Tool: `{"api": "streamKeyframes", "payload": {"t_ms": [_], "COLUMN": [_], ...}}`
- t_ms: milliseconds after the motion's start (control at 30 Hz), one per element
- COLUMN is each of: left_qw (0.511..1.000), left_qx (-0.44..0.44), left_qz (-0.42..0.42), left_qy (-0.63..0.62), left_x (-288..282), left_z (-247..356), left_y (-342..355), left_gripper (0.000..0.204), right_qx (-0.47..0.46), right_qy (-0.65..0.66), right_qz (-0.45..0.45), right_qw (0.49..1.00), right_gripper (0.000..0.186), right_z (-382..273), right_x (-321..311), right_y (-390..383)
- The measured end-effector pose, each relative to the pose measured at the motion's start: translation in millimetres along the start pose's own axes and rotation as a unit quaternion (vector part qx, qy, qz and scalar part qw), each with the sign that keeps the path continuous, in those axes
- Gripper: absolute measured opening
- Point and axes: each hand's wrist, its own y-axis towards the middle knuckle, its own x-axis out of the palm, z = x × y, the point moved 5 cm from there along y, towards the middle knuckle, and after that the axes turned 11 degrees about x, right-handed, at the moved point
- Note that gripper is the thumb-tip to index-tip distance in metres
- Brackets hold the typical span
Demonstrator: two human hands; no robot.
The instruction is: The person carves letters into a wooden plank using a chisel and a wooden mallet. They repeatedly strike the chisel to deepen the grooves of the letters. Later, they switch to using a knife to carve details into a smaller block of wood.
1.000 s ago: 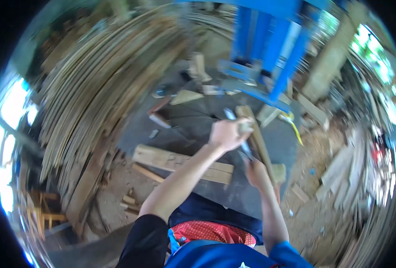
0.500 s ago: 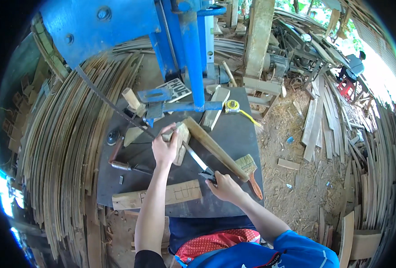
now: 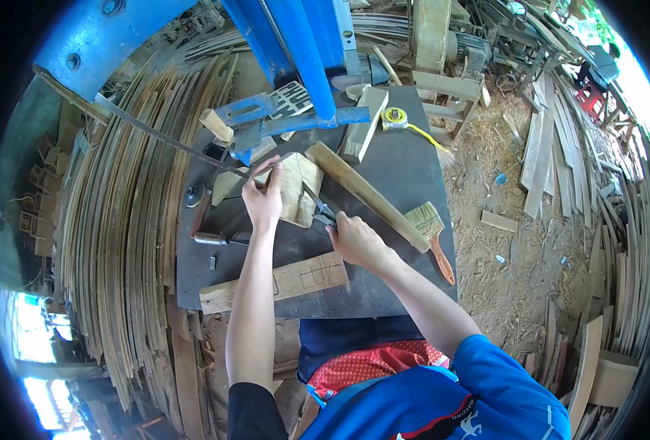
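My left hand [image 3: 263,202] is at the left edge of a pale wooden block [image 3: 296,194], gripping it with the thumb and a finger near its top; the other fingers are partly hidden. My right hand [image 3: 358,238] is closed around the dark handle of a blade tool [image 3: 320,209]. Its narrow metal blade reaches onto the block's right part; the exact kind of tool is unclear. Left of my hand, a thin saw band [image 3: 171,141] slants down from the blue machine and passes behind my fingers. A long wooden bar [image 3: 369,198] lies beyond the block.
On the dark table [image 3: 406,158] lie a marked board [image 3: 303,279], a paintbrush [image 3: 435,235], a yellow tape measure [image 3: 395,119] and a wooden-handled tool [image 3: 209,238]. The blue machine [image 3: 296,59] stands behind. Stacked wood strips [image 3: 112,220] flank the left; a person [image 3: 602,64] is far right.
The whole view has shifted, with the table higher in the picture. The block now shows a broader face, and less of the blade is visible. Both hands keep their hold.
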Motion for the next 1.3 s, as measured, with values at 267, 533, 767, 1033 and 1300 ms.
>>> {"api": "streamKeyframes", "payload": {"t_ms": [267, 533, 767, 1033, 1300], "left_qw": [0.998, 0.997, 0.990, 0.992, 0.973], "left_qx": [0.040, 0.020, -0.005, 0.059, -0.006], "left_qz": [-0.027, -0.077, -0.142, -0.083, -0.161], "left_qy": [-0.033, -0.002, 0.020, 0.081, 0.166], "left_x": [0, 10, 17, 30, 24], "left_z": [8, 22, 43, 52, 46], "left_y": [2, 5, 2, -11, -15], "left_gripper": [0.026, 0.025, 0.027, 0.027, 0.041], "right_qx": [0.021, 0.001, 0.069, 0.005, -0.001], "right_qy": [0.026, 0.041, 0.042, 0.046, 0.070], "right_qz": [-0.017, 0.002, -0.048, 0.018, -0.006], "right_qw": [0.999, 0.999, 0.996, 0.999, 0.998], "right_gripper": [0.032, 0.029, 0.035, 0.035, 0.036], "right_z": [11, -12, 31, 3, 48], "right_x": [5, 10, -19, 6, -21], "right_y": [-14, 42, -52, 46, -71]}}
